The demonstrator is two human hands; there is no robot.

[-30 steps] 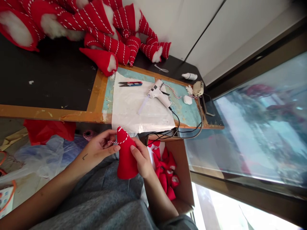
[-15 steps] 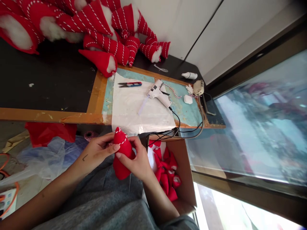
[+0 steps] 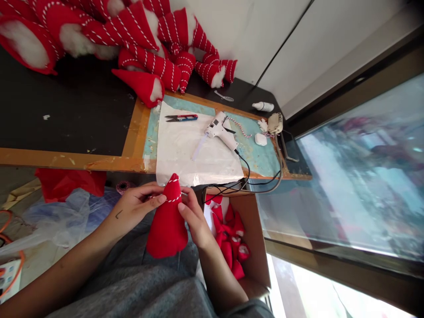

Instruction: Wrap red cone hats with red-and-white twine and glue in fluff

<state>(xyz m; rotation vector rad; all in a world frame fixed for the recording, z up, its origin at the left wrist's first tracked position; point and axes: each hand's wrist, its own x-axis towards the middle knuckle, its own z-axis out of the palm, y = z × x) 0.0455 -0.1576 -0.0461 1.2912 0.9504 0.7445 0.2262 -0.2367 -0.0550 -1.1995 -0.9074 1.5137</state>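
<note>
The red felt cone (image 3: 168, 225) has swung upright again, tip pointing at the counter edge, where half a second ago it leaned left with the right hand wrapped across it. Biggest thing in view: the dark counter (image 3: 66, 115), with a heap of red-and-white striped cones (image 3: 145, 39) piled at its far side. Nearer, a sheet of white paper (image 3: 195, 152) lies on a blue mat, and on it a white glue gun (image 3: 221, 131) with its black cord trailing off the edge. Red-handled snips (image 3: 181, 118) sit just beside it to the left. Below the counter edge, a cardboard box (image 3: 255, 238) holds more red pieces. Now the hands: the cone stands over the person's lap, between both hands. Left hand (image 3: 137, 207), grip pinched together on the striped cord (image 3: 174, 198) that rings the cone near its tip. Right hand (image 3: 194, 216), grip clamped on the cone's right side, thumb pressing just under that cord.
</note>
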